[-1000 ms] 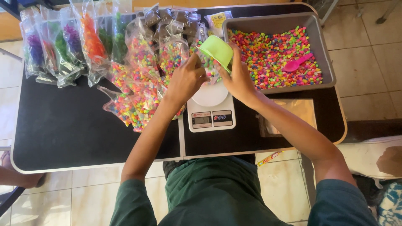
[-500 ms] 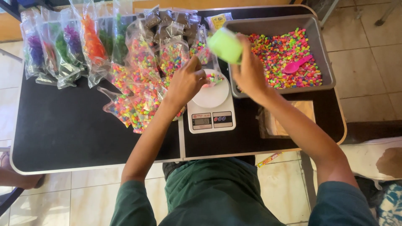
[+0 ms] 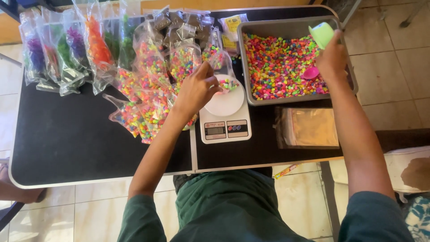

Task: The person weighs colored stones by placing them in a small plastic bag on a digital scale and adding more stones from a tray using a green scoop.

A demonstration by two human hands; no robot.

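Black table (image 3: 67, 148): small clear bag (image 3: 222, 71) pinched shut by left hand (image 3: 195, 92) over white scale (image 3: 225, 117). Green scoop (image 3: 321, 35) gripped by right hand (image 3: 331, 60) above grey tray (image 3: 286, 27) w/ coloured pebbles; filled bags (image 3: 148, 89) piled left.

left hand (image 3: 195, 91) pinching, right hand (image 3: 331, 57) (raised) gripping

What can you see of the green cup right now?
The green cup is small, pale green and plastic-looking, gripped in the right hand and tilted with its mouth facing away. It hangs above the far right corner of the grey tray of multicoloured pebbles. Its inside is hidden.
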